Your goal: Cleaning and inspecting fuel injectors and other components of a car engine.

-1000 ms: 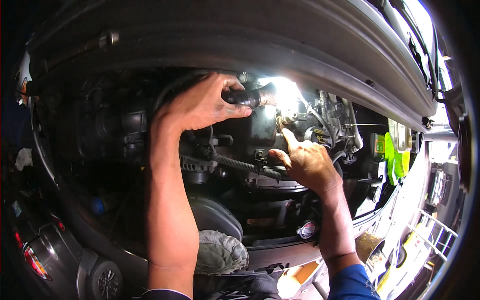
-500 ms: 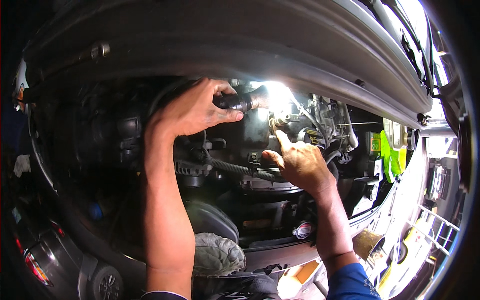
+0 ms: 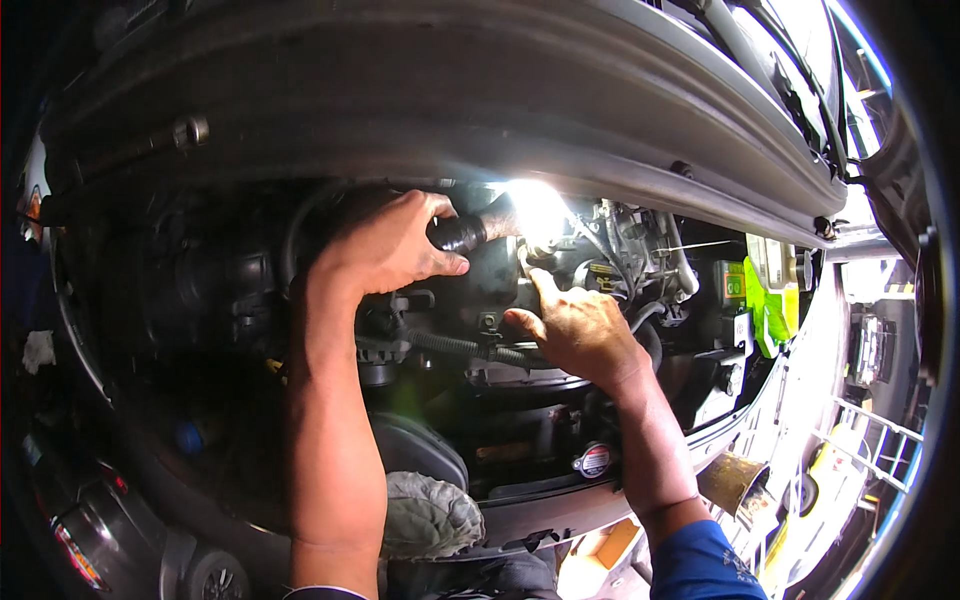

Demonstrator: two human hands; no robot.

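Note:
My left hand (image 3: 392, 245) grips the black handle of a lit flashlight (image 3: 460, 235) above the engine (image 3: 490, 265). Its beam points right, and a white glare hides the lamp end and the parts right behind it. Below that bright spot is my right hand (image 3: 590, 335), empty, with the index finger stretched up to a small engine fitting and the thumb held apart. Whether the fingertip touches the fitting I cannot tell. A ribbed hose (image 3: 455, 347) crosses the engine just below both hands.
The raised hood (image 3: 420, 110) hangs low over my hands. A radiator cap (image 3: 594, 460) and a grey cloth (image 3: 430, 515) are near the front edge. To the right are a battery (image 3: 722, 283) and a bright green item (image 3: 770, 305). An open carton (image 3: 600, 555) stands below.
The whole view has shifted a little, so hood, engine and hands sit slightly differently in the picture. My grip on the flashlight and the pointing finger look the same.

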